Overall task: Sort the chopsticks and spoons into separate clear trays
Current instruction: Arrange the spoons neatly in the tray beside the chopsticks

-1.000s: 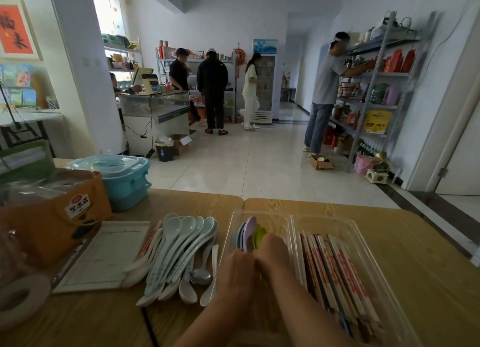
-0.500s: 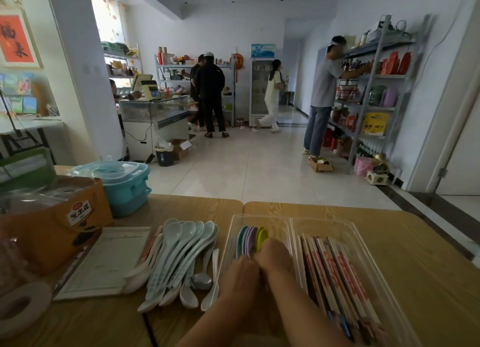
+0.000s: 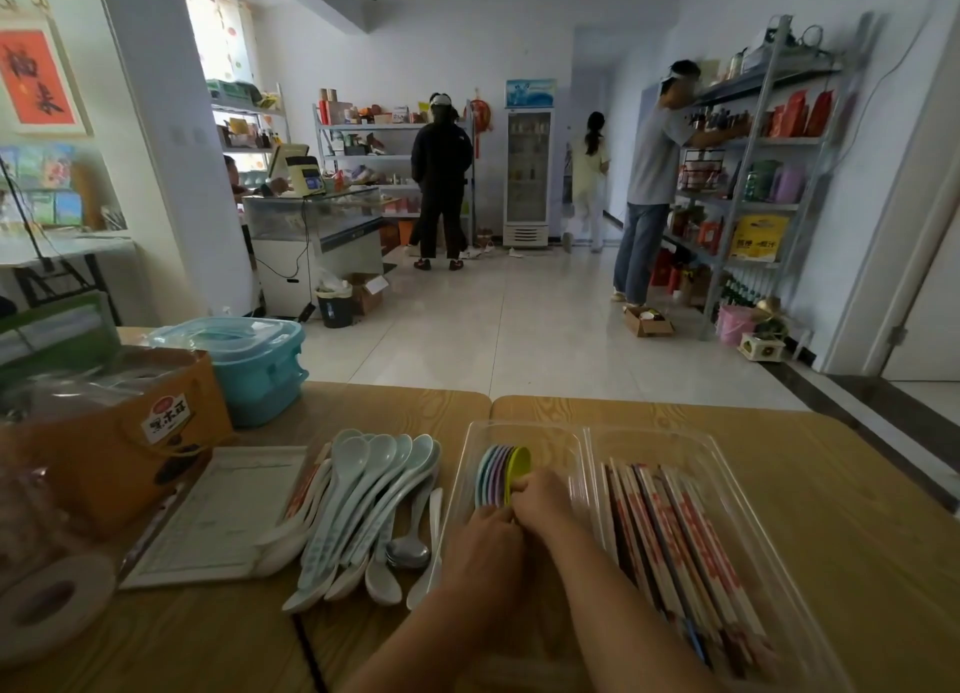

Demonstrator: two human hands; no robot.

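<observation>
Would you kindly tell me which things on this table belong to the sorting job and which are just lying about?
Job: coloured spoons in the left clear tray; chopsticks in the right clear tray; pale spoons; metal spoon; left hand; right hand.
Lying about: teal box; orange carton; paper form; tape roll.

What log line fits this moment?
left hand, right hand: on coloured spoons in left tray | chopsticks: right tray | pale spoons: table

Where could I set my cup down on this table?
Best: bare wood right of the chopstick tray, to the table edge. A smaller patch at the near edge, between the tape roll and white spoons. The cardboard box side is crowded; the left hand and right hand fill the spoon tray.
</observation>
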